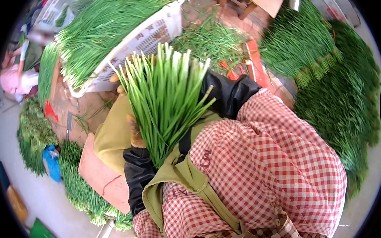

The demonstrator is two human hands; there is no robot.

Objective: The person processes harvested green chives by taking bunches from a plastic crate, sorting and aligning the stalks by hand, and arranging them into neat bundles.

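Note:
A thick bunch of garlic chives point(166, 98) stands up in front of my body, its pale cut ends pointing away from me. My left hand point(134, 132), in a brownish glove, grips the bunch's left side with the thumb in front. My right hand point(119, 81) is mostly hidden behind the bunch; its dark sleeve comes in from the right, and the gloved fingertips showing at the left edge appear to be its own. Beyond the bunch stands a white plastic basket point(171, 24) heaped with more chives point(114, 26).
Loose green trimmings point(212, 39) lie on the floor ahead, beside a red strip point(256, 63). Large chive piles point(295, 38) stand at the right. A wooden stool point(259, 1) is at the top. Another person's pink clothing point(18, 79) shows far left, above a blue bundle point(52, 163).

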